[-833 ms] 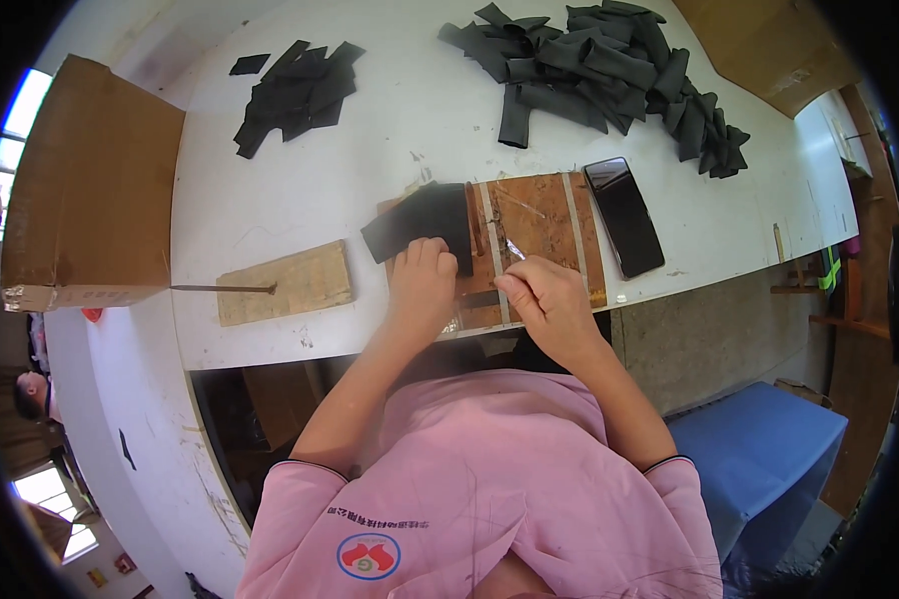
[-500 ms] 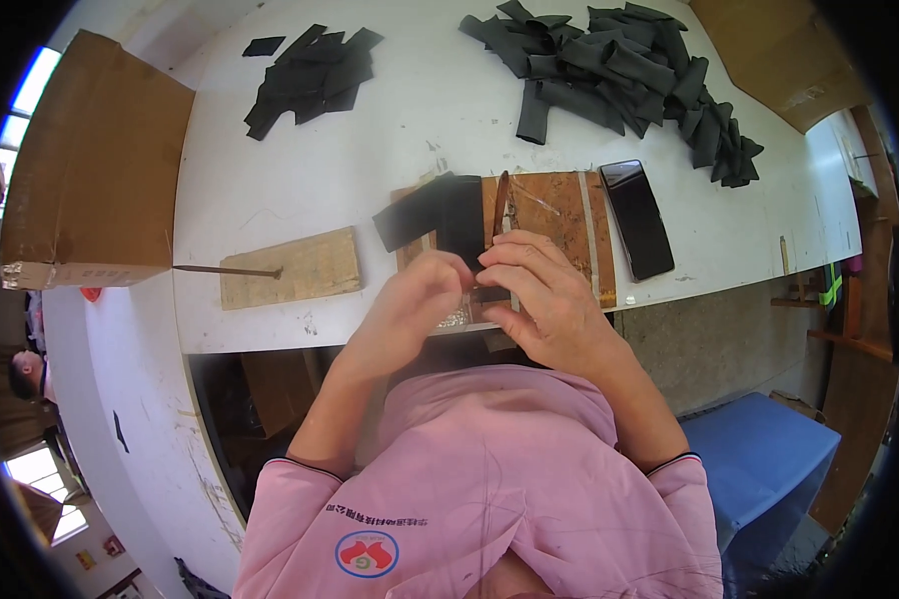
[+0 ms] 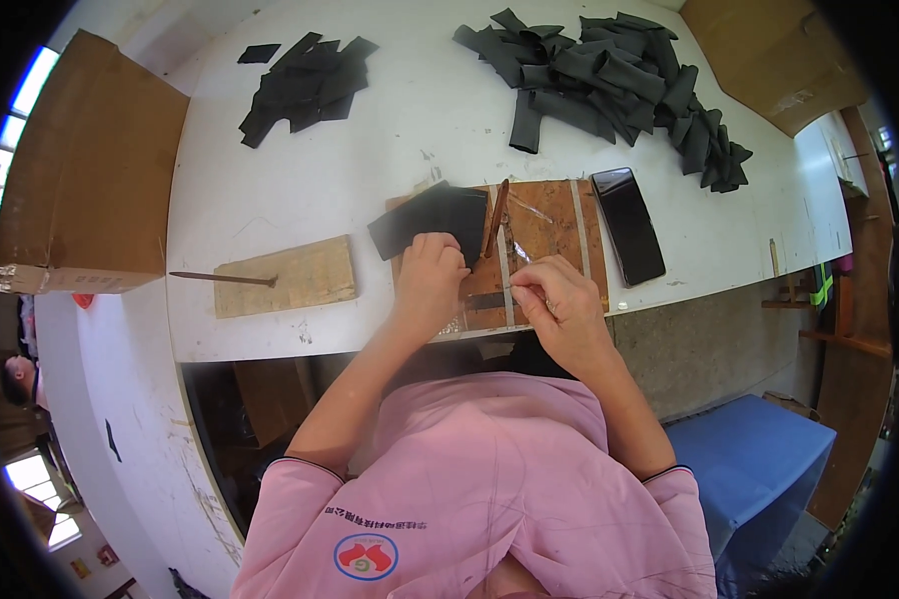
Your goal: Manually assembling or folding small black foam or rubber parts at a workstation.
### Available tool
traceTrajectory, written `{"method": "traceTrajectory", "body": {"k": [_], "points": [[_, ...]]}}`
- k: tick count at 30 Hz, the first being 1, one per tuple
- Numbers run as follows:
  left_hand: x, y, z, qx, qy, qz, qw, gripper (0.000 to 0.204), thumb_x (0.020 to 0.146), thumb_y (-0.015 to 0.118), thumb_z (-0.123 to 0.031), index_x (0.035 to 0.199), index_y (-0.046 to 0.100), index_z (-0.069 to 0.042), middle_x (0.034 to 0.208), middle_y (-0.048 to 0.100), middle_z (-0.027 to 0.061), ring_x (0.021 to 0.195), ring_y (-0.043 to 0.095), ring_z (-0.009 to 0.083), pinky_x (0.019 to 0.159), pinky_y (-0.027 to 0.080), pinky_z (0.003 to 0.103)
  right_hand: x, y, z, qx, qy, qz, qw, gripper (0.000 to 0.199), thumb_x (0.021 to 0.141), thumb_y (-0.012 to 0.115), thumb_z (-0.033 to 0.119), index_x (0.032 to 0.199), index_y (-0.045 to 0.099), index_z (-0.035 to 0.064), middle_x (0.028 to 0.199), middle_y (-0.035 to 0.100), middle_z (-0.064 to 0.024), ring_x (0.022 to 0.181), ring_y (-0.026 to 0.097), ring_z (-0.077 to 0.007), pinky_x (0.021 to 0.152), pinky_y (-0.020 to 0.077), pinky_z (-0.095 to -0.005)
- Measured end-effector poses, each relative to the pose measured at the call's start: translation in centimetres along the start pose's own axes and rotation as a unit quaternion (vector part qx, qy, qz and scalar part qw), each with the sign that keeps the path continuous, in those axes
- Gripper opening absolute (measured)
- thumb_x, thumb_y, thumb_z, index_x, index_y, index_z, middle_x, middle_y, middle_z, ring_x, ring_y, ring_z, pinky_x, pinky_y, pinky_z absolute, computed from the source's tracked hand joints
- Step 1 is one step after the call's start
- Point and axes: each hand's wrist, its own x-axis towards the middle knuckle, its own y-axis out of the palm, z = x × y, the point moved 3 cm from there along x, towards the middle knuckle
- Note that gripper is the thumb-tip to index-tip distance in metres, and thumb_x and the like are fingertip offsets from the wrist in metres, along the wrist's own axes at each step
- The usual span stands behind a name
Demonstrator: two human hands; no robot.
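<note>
Black sheet material [image 3: 432, 220], a flat dark square, lies on the brown work board [image 3: 544, 235] directly beyond the left hand [image 3: 428, 280]. That hand is curled into a loose fist, its knuckles resting on the near edge of the sheet and pinning it down; its fingers [image 3: 440, 248] are folded closed over that edge.

Right hand [image 3: 559, 304] sits just beside the left, on the near part of the board. Its fingers [image 3: 534, 290] are pinched together on a thin, pale strip [image 3: 514, 288]; what the strip is cannot be told at this size. The strip lies between the two hands, touching the right fingertips and close to the left wrist.

A slim brown-handled tool [image 3: 496, 215] lies on the board just beyond the right fingers, alongside the sheet's right edge. A dark phone [image 3: 628, 225] rests further to the right, apart from both hands. To the left of the left hand, a smaller wooden block [image 3: 290, 275] carries a pointed awl-like tool [image 3: 220, 279]. Well beyond the fingers, two heaps of black offcuts [image 3: 609, 75] occupy the far side of the white surface [image 3: 370, 150]. A cardboard box [image 3: 80, 180] stands at the far left.
</note>
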Motion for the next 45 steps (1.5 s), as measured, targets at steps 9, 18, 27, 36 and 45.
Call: {"method": "traceTrajectory", "body": {"k": [9,18,27,36,45], "points": [[-1.4,-6.3,-3.3,-0.655,-0.073,0.178,0.73,0.022,0.082,0.057,-0.024,0.078,0.048,-0.003,0.086,0.048,0.0033,0.081,0.041,0.0092,0.07,0.035,0.022,1.8,-0.3,3.1,0.17,-0.033,0.125,0.977,0.034,0.059,0.071,0.004,0.087,0.054,0.0015,0.08,0.055,-0.0064,0.075,0.054,-0.0183,0.066,0.0431,-0.0279],[-2.5,-5.7,-3.7,-0.691,-0.266,0.115,0.662,0.021,0.086,0.052,-0.022,0.087,0.052,-0.001,0.088,0.056,0.0059,0.079,0.051,0.0096,0.07,0.04,0.022,-0.2,0.3,1.1,0.3,0.155,0.164,0.927,0.011,0.069,0.067,0.007,0.073,0.061,-0.0012,0.062,0.054,-0.0005,0.059,0.047,-0.0053,0.053,0.0372,-0.0205],[-1.1,-7.6,-3.6,-0.648,-0.223,0.179,0.706,0.015,0.082,0.055,-0.013,0.09,0.056,-0.001,0.083,0.058,0.0038,0.078,0.054,0.0097,0.07,0.043,0.023,-0.7,-0.4,0.7,0.291,0.174,0.212,0.917,0.012,0.075,0.062,0.009,0.076,0.061,-0.0028,0.06,0.053,0.001,0.058,0.044,-0.003,0.051,0.0365,-0.0201],[-0.9,-7.8,-3.8,-0.493,-0.193,0.237,0.814,0.007,0.078,0.059,-0.001,0.085,0.059,0.001,0.074,0.058,0.0012,0.069,0.053,0.0063,0.063,0.043,0.02,-0.5,-0.3,0.4,0.256,0.156,0.245,0.922,0.015,0.075,0.061,0.012,0.075,0.06,-0.0027,0.058,0.053,-0.0006,0.057,0.044,-0.0043,0.051,0.0371,-0.0216],[-1.5,-6.4,-3.2,-0.543,-0.245,0.309,0.742,0.006,0.078,0.058,-0.003,0.083,0.059,0.001,0.069,0.056,0.0008,0.062,0.051,0.0058,0.056,0.041,0.018,-0.4,0.2,0.7,0.233,0.115,0.265,0.929,0.014,0.071,0.063,0.012,0.071,0.059,-0.0017,0.059,0.054,-0.0025,0.056,0.048,-0.0075,0.053,0.0383,-0.0223]]}}
